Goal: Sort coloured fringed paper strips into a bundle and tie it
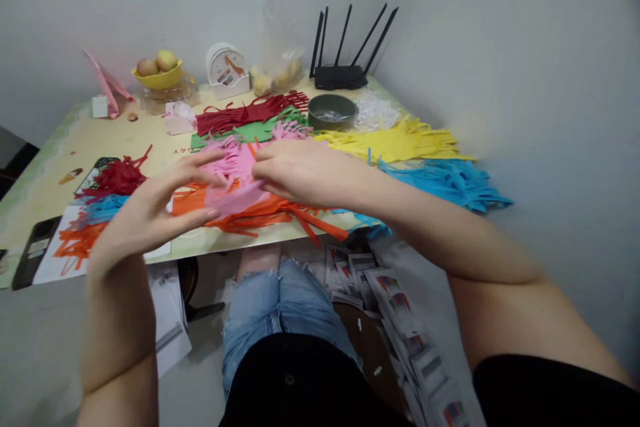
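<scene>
My right hand (305,170) reaches in over the table with its fingertips pinched on the end of a pink fringed paper piece (237,200). The other end of this piece lies by my left hand (160,203), whose thumb and fingers are spread apart around it; whether the thumb touches it I cannot tell. Beneath the piece are orange fringed strips (260,217), and just behind lies more pink fringed paper (243,163). Further back are green strips (250,133) and dark red strips (245,113). Yellow strips (400,141) and blue strips (445,180) lie to the right.
At left, small red (117,177), blue (105,208) and orange bundles (83,237) lie near a phone (35,253). Behind stand a green bowl (333,109), a black router (341,77), a coaster holder (229,73) and a yellow fruit bowl (159,77). Packets (400,307) sit below, right.
</scene>
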`<move>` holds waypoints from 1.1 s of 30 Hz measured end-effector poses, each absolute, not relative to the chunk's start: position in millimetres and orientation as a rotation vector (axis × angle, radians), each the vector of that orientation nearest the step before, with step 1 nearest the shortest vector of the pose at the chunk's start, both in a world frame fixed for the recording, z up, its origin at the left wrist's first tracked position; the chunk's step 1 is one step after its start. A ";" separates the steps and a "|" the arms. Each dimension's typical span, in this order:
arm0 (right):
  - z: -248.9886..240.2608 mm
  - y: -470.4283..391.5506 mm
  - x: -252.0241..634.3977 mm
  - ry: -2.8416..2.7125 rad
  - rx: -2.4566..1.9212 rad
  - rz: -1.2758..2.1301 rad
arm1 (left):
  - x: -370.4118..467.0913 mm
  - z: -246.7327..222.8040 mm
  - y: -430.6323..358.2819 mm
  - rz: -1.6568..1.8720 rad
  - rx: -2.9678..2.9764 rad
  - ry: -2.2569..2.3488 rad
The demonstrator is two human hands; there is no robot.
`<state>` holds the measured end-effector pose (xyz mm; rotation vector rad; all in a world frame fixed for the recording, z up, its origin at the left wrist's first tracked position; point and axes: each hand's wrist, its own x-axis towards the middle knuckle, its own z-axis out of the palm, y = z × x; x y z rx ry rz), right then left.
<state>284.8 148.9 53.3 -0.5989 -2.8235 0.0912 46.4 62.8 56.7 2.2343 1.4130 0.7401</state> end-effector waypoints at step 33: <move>10.7 140.5 313.6 -2.079 -0.560 0.713 | 68.4 9.6 64.3 1.391 1.960 1.571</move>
